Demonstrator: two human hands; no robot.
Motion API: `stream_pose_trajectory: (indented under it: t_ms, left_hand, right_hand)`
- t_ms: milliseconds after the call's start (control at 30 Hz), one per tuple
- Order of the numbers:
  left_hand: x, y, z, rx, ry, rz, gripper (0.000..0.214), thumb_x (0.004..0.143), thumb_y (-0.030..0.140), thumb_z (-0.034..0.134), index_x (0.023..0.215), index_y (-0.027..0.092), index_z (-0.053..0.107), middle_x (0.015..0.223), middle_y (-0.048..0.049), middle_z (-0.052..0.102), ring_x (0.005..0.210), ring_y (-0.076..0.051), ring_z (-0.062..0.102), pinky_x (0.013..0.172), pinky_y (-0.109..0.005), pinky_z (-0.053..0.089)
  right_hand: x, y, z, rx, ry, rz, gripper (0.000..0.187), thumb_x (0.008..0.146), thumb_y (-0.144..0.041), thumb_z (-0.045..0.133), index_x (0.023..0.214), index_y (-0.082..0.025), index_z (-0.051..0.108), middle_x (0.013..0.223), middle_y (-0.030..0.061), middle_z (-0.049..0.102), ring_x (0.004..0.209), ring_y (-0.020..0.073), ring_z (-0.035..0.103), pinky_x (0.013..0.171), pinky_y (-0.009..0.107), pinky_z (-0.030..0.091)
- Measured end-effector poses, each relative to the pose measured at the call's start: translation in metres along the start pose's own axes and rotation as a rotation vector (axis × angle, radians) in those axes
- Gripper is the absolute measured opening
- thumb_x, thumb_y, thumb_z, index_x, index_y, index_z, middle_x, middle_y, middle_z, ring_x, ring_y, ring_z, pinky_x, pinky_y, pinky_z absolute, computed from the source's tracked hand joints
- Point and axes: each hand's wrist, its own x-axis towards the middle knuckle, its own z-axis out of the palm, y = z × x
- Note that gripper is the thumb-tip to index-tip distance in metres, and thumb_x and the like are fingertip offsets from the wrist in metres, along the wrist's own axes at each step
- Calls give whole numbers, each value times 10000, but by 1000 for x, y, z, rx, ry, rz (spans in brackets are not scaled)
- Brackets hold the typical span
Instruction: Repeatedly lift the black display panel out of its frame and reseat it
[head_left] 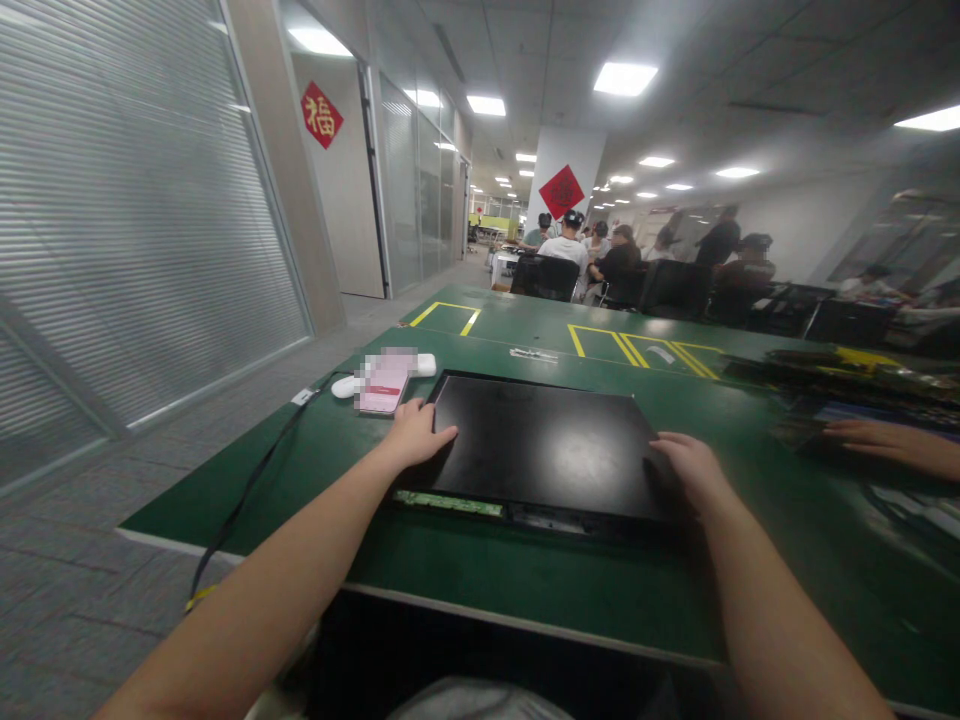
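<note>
A flat black display panel (544,440) lies on the green table in front of me. Along its near edge a strip of green circuit board (450,503) shows. My left hand (416,437) grips the panel's left edge, thumb on top and the other fingers over the side. At the opposite edge, my right hand (690,465) holds the panel's right side, its lower fingers partly hidden. Just beyond my left hand, a phone (385,388) with a pinkish screen rests near a white object (426,364).
Another person's hand (885,440) is at the right, beside a blurred stack of boards (862,385). Yellow tape (634,350) marks the far tabletop (517,320). A dark cable (255,480) hangs over the left edge. Several people sit in the background.
</note>
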Motion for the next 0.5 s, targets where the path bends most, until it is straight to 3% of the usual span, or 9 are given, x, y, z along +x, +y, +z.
stream_pose_trajectory:
  t_ms: [267, 500]
  left_hand:
    - [0, -1, 2, -33, 24, 3, 698, 823, 565, 508, 1287, 48, 567, 1436, -257, 456, 1352, -380, 397, 1100, -416, 313]
    - [1, -2, 3, -29, 26, 10, 696, 820, 573, 496, 1273, 50, 571, 1434, -262, 460, 1349, -387, 398, 1092, -435, 321]
  right_hand:
    - [-5, -2, 1, -67, 38, -35, 578, 679, -298, 674, 1242, -175, 616, 905, 83, 699, 801, 225, 640, 756, 333, 474]
    - [-5, 0, -2, -151, -54, -44, 593, 717, -329, 631, 1300, -239, 570, 962, 66, 711, 801, 219, 648, 757, 329, 459]
